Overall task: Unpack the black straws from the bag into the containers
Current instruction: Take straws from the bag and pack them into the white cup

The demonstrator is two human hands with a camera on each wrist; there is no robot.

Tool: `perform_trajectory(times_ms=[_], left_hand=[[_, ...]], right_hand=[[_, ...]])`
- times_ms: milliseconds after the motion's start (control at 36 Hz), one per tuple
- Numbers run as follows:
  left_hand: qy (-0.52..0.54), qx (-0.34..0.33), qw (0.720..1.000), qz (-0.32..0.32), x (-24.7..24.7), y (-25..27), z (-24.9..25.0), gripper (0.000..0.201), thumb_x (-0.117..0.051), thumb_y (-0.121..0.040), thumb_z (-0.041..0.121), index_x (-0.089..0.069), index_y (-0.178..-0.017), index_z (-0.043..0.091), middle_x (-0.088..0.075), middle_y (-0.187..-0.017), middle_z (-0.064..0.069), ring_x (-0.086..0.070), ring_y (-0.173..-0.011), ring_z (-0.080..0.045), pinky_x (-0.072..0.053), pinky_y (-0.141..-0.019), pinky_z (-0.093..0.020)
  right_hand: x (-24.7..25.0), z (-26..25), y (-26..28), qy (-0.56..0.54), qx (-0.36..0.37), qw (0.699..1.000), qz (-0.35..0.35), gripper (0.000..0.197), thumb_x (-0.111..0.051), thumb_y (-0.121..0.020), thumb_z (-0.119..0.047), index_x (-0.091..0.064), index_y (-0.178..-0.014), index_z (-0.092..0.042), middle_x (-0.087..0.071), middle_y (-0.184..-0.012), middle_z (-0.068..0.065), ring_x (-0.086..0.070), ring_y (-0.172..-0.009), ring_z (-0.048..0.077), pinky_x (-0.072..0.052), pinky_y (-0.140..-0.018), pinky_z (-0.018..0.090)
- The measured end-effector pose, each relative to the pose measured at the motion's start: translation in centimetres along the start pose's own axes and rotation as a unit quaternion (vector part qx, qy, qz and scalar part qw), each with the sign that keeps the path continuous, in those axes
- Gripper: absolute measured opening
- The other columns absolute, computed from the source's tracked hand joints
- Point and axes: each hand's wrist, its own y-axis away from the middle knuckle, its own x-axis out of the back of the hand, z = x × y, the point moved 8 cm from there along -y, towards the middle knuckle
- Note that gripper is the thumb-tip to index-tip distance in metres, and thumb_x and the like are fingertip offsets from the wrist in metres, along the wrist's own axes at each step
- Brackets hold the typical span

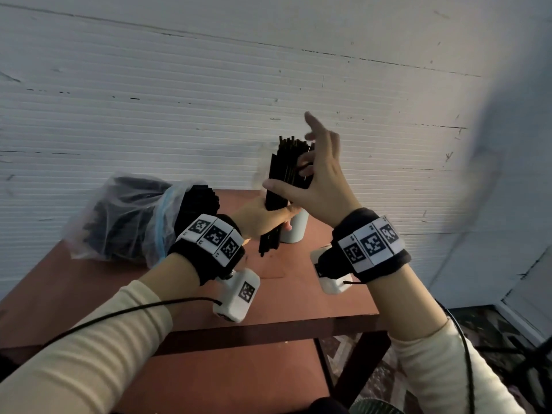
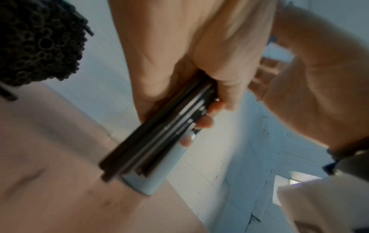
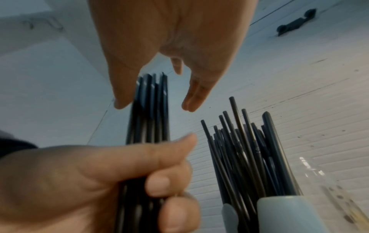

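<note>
My left hand (image 1: pixel 264 217) grips a bundle of black straws (image 1: pixel 283 174) near its lower end and holds it almost upright above the table. My right hand (image 1: pixel 298 170) is spread around the bundle's upper part, thumb against its left side and index finger pointing up. In the right wrist view the right hand (image 3: pixel 154 106) has straight fingers with a gap between thumb and fingers, and the left hand (image 3: pixel 99 181) is curled round the bundle (image 3: pixel 149 118). A pale cylindrical container (image 1: pixel 294 231) stands just behind the bundle and holds several straws (image 3: pixel 239 149).
A clear zip bag (image 1: pixel 128 216) full of black straws lies at the table's far left, straw ends (image 2: pixel 40 42) sticking out of its mouth. The red-brown table (image 1: pixel 298 294) stands against a white ribbed wall. A clear plastic item (image 3: pixel 319 181) sits beside the container.
</note>
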Motion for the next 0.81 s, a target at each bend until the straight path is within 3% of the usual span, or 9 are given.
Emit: perform_trajectory(times_ms=[111,194,250,306,361,417,528,667,806], left_hand=[[-0.095,-0.033,0.990,-0.102,-1.6,0.3,1.1,0.037,-0.059,-0.092,0.044,-0.067,-0.087,0.008,-0.072,-0.083,-0.007,-0.070,-0.085,-0.018,-0.055,-0.089,-0.040],[-0.134,-0.020,0.983,-0.122,-2.0,0.1,0.7,0.039,-0.060,-0.091,0.044,-0.069,-0.090,0.006,-0.073,-0.086,-0.007,-0.070,-0.086,-0.016,-0.055,-0.090,-0.037],[-0.111,-0.038,0.986,-0.118,-2.2,-0.2,1.3,0.039,-0.066,-0.087,0.045,-0.067,-0.089,0.006,-0.071,-0.083,-0.007,-0.069,-0.083,-0.017,-0.056,-0.085,-0.038],[-0.085,-0.046,0.991,-0.095,-2.2,-0.6,1.9,0.033,-0.073,-0.083,0.040,-0.062,-0.091,0.010,-0.066,-0.079,0.002,-0.064,-0.076,-0.008,-0.054,-0.074,-0.029],[-0.053,-0.033,0.998,-0.019,-1.3,-1.4,1.9,0.050,-0.081,-0.073,0.042,-0.053,-0.108,0.020,-0.062,-0.092,0.008,-0.060,-0.086,-0.002,-0.050,-0.076,-0.024],[-0.007,-0.009,0.996,0.088,0.0,-1.9,1.5,0.076,-0.088,-0.064,0.041,-0.036,-0.117,0.024,-0.052,-0.110,0.004,-0.055,-0.102,-0.008,-0.051,-0.084,-0.029],[-0.054,-0.034,0.972,0.226,1.7,-2.7,1.2,0.093,-0.091,-0.058,0.040,-0.023,-0.120,0.023,-0.028,-0.126,-0.003,-0.037,-0.123,-0.021,-0.041,-0.103,-0.036],[-0.043,0.090,0.985,0.138,1.1,-6.3,-2.3,0.145,-0.094,-0.049,0.042,0.011,-0.148,0.023,-0.023,-0.153,-0.008,-0.029,-0.140,-0.024,-0.032,-0.113,-0.041],[-0.067,0.131,0.986,0.081,1.1,-7.6,-4.0,0.110,-0.088,-0.046,0.035,-0.028,-0.137,0.019,-0.055,-0.119,-0.003,-0.056,-0.111,-0.023,-0.052,-0.094,-0.042]], right_hand=[[-0.3,1.0,0.5,-0.006,-0.056,0.993,-0.100,0.079,-0.082,-0.070,-0.041,-0.043,-0.136,-0.024,-0.040,-0.117,0.000,-0.051,-0.101,0.012,-0.048,-0.080,0.014],[-1.5,1.2,1.1,-0.050,-0.061,0.981,-0.176,0.034,-0.077,-0.079,-0.032,-0.065,-0.104,-0.012,-0.064,-0.096,0.010,-0.063,-0.088,0.019,-0.054,-0.083,0.037],[-1.1,1.3,0.9,-0.056,-0.051,0.985,-0.155,0.027,-0.072,-0.081,-0.027,-0.065,-0.088,-0.002,-0.066,-0.084,0.016,-0.065,-0.081,0.025,-0.054,-0.077,0.044],[0.1,1.4,0.1,-0.065,-0.044,0.991,-0.112,0.019,-0.070,-0.084,-0.017,-0.064,-0.084,0.001,-0.066,-0.081,0.014,-0.065,-0.077,0.020,-0.055,-0.073,0.036],[1.8,1.6,-1.1,-0.081,-0.041,0.994,-0.063,0.011,-0.068,-0.086,-0.011,-0.063,-0.082,-0.002,-0.065,-0.075,0.006,-0.063,-0.071,0.010,-0.054,-0.066,0.025],[3.8,2.5,-2.4,-0.101,-0.051,0.994,-0.003,0.011,-0.068,-0.086,-0.011,-0.062,-0.077,-0.012,-0.063,-0.071,-0.004,-0.060,-0.064,0.003,-0.050,-0.059,0.019],[7.1,4.8,-4.7,-0.122,-0.091,0.984,0.091,0.015,-0.068,-0.085,-0.013,-0.061,-0.073,-0.018,-0.059,-0.064,-0.009,-0.056,-0.055,-0.002,-0.041,-0.051,0.012],[7.4,6.3,-7.0,-0.077,-0.097,0.989,0.079,0.016,-0.067,-0.085,-0.018,-0.064,-0.081,-0.004,-0.060,-0.067,-0.004,-0.054,-0.052,-0.002,-0.040,-0.049,0.013],[5.6,7.3,-8.3,-0.009,-0.097,0.995,0.027,0.035,-0.068,-0.084,-0.026,-0.062,-0.084,0.008,-0.059,-0.071,0.008,-0.056,-0.059,0.011,-0.045,-0.051,0.021]])
